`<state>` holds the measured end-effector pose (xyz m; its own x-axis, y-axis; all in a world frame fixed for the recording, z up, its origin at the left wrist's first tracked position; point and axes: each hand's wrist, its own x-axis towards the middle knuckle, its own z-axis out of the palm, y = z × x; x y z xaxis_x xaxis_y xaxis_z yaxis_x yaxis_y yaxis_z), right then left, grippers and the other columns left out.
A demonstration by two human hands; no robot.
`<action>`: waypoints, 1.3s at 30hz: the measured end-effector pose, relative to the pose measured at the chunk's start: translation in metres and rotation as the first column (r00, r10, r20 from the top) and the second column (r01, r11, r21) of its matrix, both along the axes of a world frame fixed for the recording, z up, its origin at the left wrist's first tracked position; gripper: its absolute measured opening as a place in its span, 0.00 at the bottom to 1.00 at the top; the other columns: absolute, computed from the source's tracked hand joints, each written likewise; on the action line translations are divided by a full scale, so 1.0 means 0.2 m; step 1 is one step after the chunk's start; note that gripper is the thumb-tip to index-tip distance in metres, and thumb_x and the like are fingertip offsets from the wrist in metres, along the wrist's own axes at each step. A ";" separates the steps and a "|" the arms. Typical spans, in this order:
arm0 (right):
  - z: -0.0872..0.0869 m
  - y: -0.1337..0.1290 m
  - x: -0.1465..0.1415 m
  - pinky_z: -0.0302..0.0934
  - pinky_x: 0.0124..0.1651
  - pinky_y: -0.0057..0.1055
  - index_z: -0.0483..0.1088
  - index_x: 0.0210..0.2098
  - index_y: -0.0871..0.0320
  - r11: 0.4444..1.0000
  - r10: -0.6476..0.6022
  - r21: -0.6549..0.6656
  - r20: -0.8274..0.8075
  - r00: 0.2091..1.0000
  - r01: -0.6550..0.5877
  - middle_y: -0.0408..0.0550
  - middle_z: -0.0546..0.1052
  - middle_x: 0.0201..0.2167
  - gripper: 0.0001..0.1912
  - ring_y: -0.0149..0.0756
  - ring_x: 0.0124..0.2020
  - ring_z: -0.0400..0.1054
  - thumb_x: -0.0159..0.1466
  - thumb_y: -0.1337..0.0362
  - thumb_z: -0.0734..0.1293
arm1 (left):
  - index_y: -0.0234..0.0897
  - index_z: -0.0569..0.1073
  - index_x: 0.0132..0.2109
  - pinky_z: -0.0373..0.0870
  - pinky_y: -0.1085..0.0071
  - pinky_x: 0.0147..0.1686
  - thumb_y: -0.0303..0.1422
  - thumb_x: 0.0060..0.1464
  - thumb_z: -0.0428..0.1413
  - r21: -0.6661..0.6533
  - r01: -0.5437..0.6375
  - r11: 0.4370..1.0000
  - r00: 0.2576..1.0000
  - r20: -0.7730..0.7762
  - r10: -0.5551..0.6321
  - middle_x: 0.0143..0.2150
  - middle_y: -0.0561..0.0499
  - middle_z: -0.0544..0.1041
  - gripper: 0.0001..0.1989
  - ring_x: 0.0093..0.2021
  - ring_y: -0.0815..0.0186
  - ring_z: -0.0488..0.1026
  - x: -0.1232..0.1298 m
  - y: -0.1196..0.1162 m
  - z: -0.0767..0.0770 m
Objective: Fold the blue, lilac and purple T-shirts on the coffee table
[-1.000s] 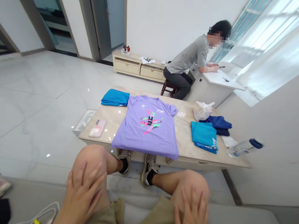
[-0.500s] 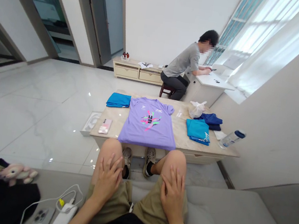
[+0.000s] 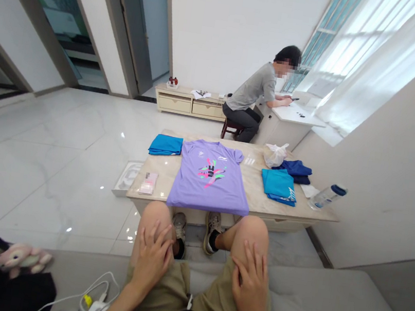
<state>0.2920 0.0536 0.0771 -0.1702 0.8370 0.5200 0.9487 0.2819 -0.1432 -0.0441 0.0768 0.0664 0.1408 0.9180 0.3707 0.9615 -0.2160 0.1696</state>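
Note:
My left hand (image 3: 154, 256) lies flat on my left knee with its fingers spread, holding nothing. Fingers apart and empty, my right hand (image 3: 251, 276) rests on the right knee. In front of both knees, a purple T-shirt (image 3: 192, 179) with a colourful print is laid out flat on the low table (image 3: 251, 201), its hem at the near edge. A folded blue cloth (image 3: 166, 145) sits left of the shirt, and a folded teal cloth (image 3: 278, 185) is to its right. Neither hand touches the cloths.
A small pink box (image 3: 148, 183) is at the table's left. On the right are a white plastic bag (image 3: 276, 154), dark blue cloth (image 3: 296, 169) and a bottle (image 3: 328, 196). A seated person (image 3: 258, 88) leans on a white desk (image 3: 295, 111). A plush toy (image 3: 20, 258) lies on the sofa.
The view has shifted slightly, so the table, shirt and knees appear a little lower and further right. Both hands remain on the knees.

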 end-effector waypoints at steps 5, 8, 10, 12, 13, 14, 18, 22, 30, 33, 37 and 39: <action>0.04 0.02 -0.08 0.49 0.80 0.68 0.85 0.50 0.53 0.997 -0.037 -0.066 0.015 0.999 0.038 0.50 0.63 0.80 0.16 0.60 0.82 0.53 0.73 0.67 0.64 | 0.44 0.86 0.49 0.51 0.23 0.77 0.27 0.68 0.56 0.004 0.063 0.998 0.998 -0.015 -0.063 0.75 0.51 0.74 0.14 0.80 0.35 0.60 0.02 -0.04 -0.01; 0.02 0.05 -0.08 0.49 0.79 0.69 0.85 0.53 0.52 0.993 -0.044 -0.110 0.027 0.999 0.047 0.50 0.63 0.80 0.17 0.61 0.81 0.54 0.73 0.67 0.65 | 0.45 0.85 0.54 0.48 0.27 0.79 0.26 0.68 0.54 -0.024 0.113 0.993 0.994 -0.003 -0.113 0.76 0.50 0.73 0.18 0.81 0.39 0.58 0.03 -0.05 -0.02; -0.01 0.07 -0.05 0.50 0.78 0.68 0.85 0.54 0.52 0.993 -0.043 -0.108 0.029 0.999 0.046 0.50 0.64 0.79 0.18 0.61 0.80 0.55 0.72 0.67 0.64 | 0.45 0.80 0.65 0.49 0.32 0.81 0.25 0.69 0.51 -0.036 0.137 0.990 0.990 0.036 -0.136 0.76 0.48 0.73 0.24 0.81 0.45 0.60 0.02 -0.03 -0.04; -0.04 0.10 -0.01 0.51 0.78 0.68 0.84 0.55 0.52 0.994 -0.041 -0.104 0.031 0.999 0.044 0.50 0.65 0.79 0.20 0.61 0.80 0.55 0.72 0.68 0.64 | 0.42 0.68 0.77 0.54 0.38 0.81 0.28 0.71 0.51 -0.024 0.078 0.997 0.991 0.109 -0.075 0.79 0.42 0.69 0.30 0.81 0.49 0.61 0.00 0.02 -0.06; -0.06 0.11 0.01 0.51 0.77 0.68 0.84 0.56 0.52 0.994 -0.041 -0.100 0.033 0.999 0.044 0.50 0.65 0.79 0.20 0.61 0.80 0.55 0.72 0.68 0.64 | 0.40 0.60 0.81 0.58 0.40 0.80 0.31 0.72 0.52 -0.021 0.017 1.000 0.988 0.154 -0.014 0.80 0.39 0.65 0.34 0.81 0.48 0.60 -0.01 0.05 -0.07; -0.08 0.12 0.04 0.50 0.77 0.69 0.84 0.57 0.51 0.994 -0.043 -0.095 0.036 0.998 0.046 0.51 0.65 0.79 0.21 0.62 0.80 0.55 0.72 0.68 0.63 | 0.38 0.53 0.84 0.61 0.42 0.78 0.35 0.72 0.53 -0.028 -0.046 0.999 0.979 0.198 0.050 0.82 0.36 0.62 0.38 0.82 0.47 0.59 -0.02 0.08 -0.07; -0.12 0.13 0.13 0.49 0.75 0.72 0.83 0.58 0.51 0.994 -0.068 -0.082 0.031 0.997 0.071 0.52 0.68 0.77 0.21 0.64 0.80 0.53 0.72 0.66 0.63 | 0.41 0.41 0.85 0.66 0.43 0.75 0.43 0.73 0.56 -0.116 -0.128 0.985 0.948 0.278 0.156 0.83 0.33 0.57 0.46 0.82 0.45 0.58 0.00 0.15 -0.08; -0.15 0.10 0.19 0.51 0.75 0.71 0.85 0.53 0.51 0.995 -0.073 -0.076 -0.012 0.997 0.072 0.52 0.70 0.75 0.18 0.64 0.80 0.54 0.73 0.65 0.64 | 0.42 0.41 0.85 0.66 0.43 0.76 0.43 0.73 0.55 -0.108 -0.121 0.987 0.954 0.260 0.146 0.83 0.33 0.57 0.45 0.82 0.44 0.57 0.06 0.17 -0.08; -0.12 0.07 0.19 0.53 0.75 0.70 0.85 0.48 0.52 0.997 -0.042 -0.066 -0.119 0.992 0.035 0.53 0.72 0.74 0.18 0.62 0.79 0.57 0.75 0.64 0.62 | 0.42 0.46 0.85 0.67 0.41 0.74 0.43 0.70 0.58 -0.081 -0.166 0.983 0.948 0.263 0.181 0.82 0.32 0.57 0.46 0.80 0.41 0.61 0.12 0.10 0.01; -0.10 0.05 0.17 0.52 0.75 0.70 0.85 0.49 0.52 0.998 -0.014 -0.067 -0.118 0.993 0.006 0.51 0.72 0.74 0.18 0.61 0.79 0.56 0.75 0.65 0.62 | 0.44 0.45 0.85 0.65 0.41 0.75 0.43 0.71 0.57 -0.065 -0.152 0.986 0.945 0.284 0.164 0.83 0.34 0.56 0.45 0.81 0.43 0.59 0.11 0.02 0.05; -0.10 0.04 0.13 0.50 0.77 0.68 0.85 0.48 0.49 0.996 0.052 -0.067 -0.067 0.996 -0.057 0.47 0.71 0.75 0.17 0.60 0.80 0.55 0.73 0.66 0.63 | 0.45 0.49 0.84 0.64 0.41 0.76 0.44 0.73 0.56 -0.070 -0.154 0.986 0.930 0.328 0.169 0.83 0.34 0.57 0.41 0.81 0.43 0.59 0.10 0.00 0.06; -0.11 0.06 0.11 0.49 0.77 0.68 0.85 0.47 0.48 0.995 0.072 -0.064 -0.039 0.997 -0.075 0.47 0.72 0.74 0.17 0.60 0.80 0.55 0.72 0.67 0.63 | 0.45 0.50 0.83 0.64 0.40 0.76 0.45 0.73 0.56 -0.073 -0.173 0.982 0.915 0.357 0.188 0.82 0.35 0.59 0.41 0.81 0.43 0.60 0.10 0.02 0.05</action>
